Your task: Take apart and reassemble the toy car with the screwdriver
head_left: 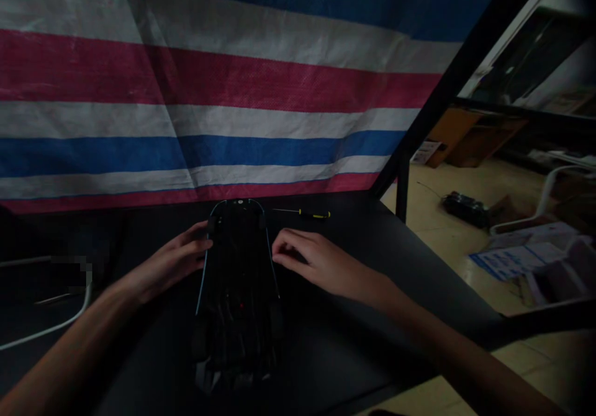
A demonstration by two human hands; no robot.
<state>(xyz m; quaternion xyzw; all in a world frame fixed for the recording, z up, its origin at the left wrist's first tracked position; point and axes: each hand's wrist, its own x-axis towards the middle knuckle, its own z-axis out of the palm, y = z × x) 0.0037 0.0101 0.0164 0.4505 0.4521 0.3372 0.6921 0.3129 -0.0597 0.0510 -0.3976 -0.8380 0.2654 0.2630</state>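
A dark toy car (237, 279) lies belly up on the black tabletop, its wheels showing and thin light-blue lines along its edges. A small red light glows on its underside. My left hand (179, 251) is at the car's left side, fingers stretched out and apart, with fingertips against the edge near a wheel. On the opposite side, my right hand (307, 257) is closed, thumb and fingers curled together beside the car's right edge. Whatever those fingertips may hold is hidden. Beyond the right hand lies a screwdriver (315, 215) with a black and yellow handle.
Behind the table (372, 242) hangs a striped tarp (233, 81) in red, white and blue. A black frame post (403, 186) stands at the right. Past it, another toy vehicle (465, 208) and a box (559, 273) are on the tiled floor.
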